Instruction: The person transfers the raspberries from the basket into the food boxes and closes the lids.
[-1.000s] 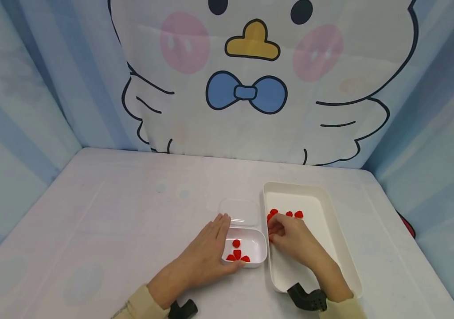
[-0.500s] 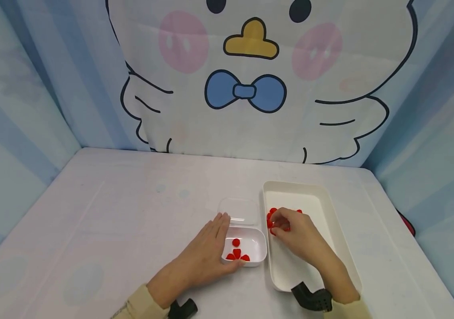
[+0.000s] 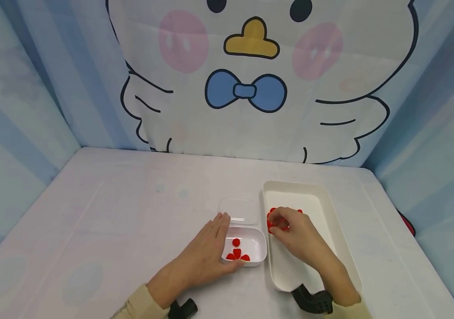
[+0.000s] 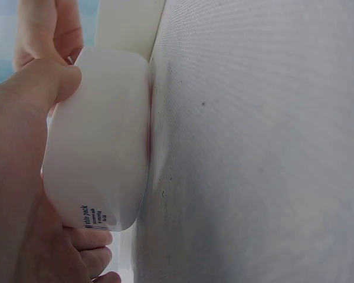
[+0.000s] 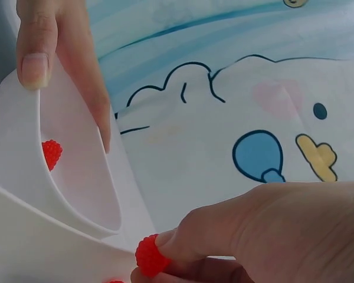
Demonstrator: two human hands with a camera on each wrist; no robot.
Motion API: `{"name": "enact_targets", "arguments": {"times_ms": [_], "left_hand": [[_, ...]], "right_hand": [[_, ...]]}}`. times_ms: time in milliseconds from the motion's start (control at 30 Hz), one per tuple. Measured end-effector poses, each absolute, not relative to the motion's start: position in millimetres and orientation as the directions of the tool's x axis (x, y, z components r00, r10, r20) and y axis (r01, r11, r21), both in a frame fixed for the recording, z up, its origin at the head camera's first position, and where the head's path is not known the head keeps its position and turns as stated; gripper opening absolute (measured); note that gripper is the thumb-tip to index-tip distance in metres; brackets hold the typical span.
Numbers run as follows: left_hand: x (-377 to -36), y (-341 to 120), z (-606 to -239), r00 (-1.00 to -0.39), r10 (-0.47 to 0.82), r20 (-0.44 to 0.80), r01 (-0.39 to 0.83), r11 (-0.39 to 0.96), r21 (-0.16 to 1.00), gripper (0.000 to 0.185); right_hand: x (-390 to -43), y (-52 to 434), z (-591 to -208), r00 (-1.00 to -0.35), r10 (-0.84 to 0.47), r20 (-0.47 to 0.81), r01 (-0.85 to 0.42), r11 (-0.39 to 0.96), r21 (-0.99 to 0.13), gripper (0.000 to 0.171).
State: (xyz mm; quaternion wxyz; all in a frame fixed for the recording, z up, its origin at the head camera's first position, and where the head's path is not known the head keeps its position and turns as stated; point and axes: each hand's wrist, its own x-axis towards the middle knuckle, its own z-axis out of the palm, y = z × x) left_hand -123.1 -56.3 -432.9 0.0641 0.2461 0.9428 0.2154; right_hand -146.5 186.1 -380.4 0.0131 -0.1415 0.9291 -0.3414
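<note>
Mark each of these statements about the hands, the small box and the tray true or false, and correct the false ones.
1. The left hand holds the small white box. True.
2. The small white box is empty. False: red berries lie in it.
3. The right hand pinches a red berry. True.
4. The right hand is over the clear lid. False: it is inside the long white tray.
5. The clear lid sits on the small box. False: it lies on the table behind the box.
</note>
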Motion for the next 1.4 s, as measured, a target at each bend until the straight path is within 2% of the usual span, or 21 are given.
{"name": "enact_targets", "arguments": {"times_ms": [233,567,800,1033,1400], "left_hand": [[-123.4,-56.1,-434.3,-0.865,0.501,0.011,0.458,0.782,0.422,0.102],[-124.3,-55.1,-434.2,-0.869,0.494,-0.017,0.439,0.787,0.434,0.103],[-123.8,-54.8,-434.0,-0.869,0.493,-0.032,0.430,0.787,0.442,0.103],[-123.7,-55.5,-434.3,-0.862,0.507,0.010,0.464,0.782,0.416,0.102],[-124.2,-54.9,-433.1,-0.867,0.498,-0.021,0.446,0.794,0.414,0.102]], "right_hand": [[-143.9,182.2,-378.8,-0.954,-0.287,0.088,-0.274,0.713,-0.645,0.014],[-141.9,177.3,-374.7,-0.949,-0.302,0.095,-0.290,0.710,-0.642,0.014],[-138.8,172.5,-374.4,-0.945,-0.313,0.096,-0.293,0.678,-0.674,0.014],[-134.6,164.7,-375.0,-0.928,-0.359,0.096,-0.316,0.626,-0.713,0.015],[-133.4,154.1,-380.5,-0.917,-0.388,0.097,-0.346,0.646,-0.680,0.017]]}}
